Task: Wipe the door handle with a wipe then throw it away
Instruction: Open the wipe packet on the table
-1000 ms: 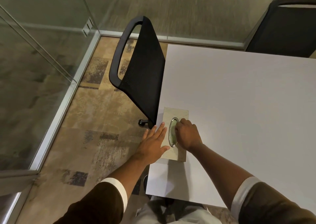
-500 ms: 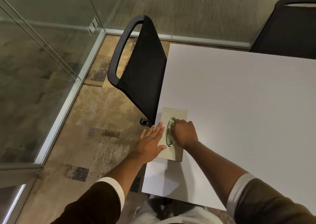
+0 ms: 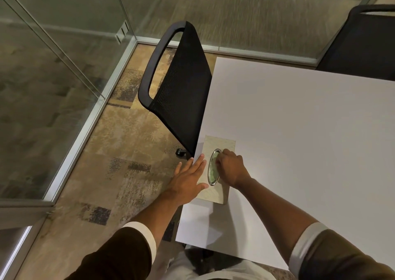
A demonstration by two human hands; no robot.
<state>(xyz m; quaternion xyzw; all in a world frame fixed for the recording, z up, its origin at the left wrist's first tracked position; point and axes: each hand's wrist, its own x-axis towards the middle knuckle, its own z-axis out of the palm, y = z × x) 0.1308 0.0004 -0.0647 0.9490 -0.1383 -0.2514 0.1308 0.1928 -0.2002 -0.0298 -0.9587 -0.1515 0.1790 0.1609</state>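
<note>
1. White bench (image 3: 299, 140) fills the right of the head view; a beige box (image 3: 222, 143) with a chrome-ringed oval opening (image 3: 214, 168) sits at its left edge, at about 6 o'clock from frame centre.
2. Left hand (image 3: 188, 181) lies flat, palm down, on the left part of the box top; fingers spread and extended toward 1 o'clock, fingertips near the bench edge. Its grip is wide and holds nothing.
3. Right hand (image 3: 232, 168) is curled at the right rim of the oval, at 3 o'clock from the opening, fingertips pinched together at the rim. What, if anything, is caught between them cannot be told; no sheet is clearly visible.
4. Greenish material shows inside the oval.
5. Door handle is out of view.
6. Black mesh chair (image 3: 179, 91) stands at 11 o'clock from the box, its back just beside the bench edge. A second dark chair (image 3: 363, 44) is at 1 o'clock, past the far edge.
7. Glass partitions (image 3: 53, 76) bound the patterned carpet (image 3: 128, 151) to the left and behind.
</note>
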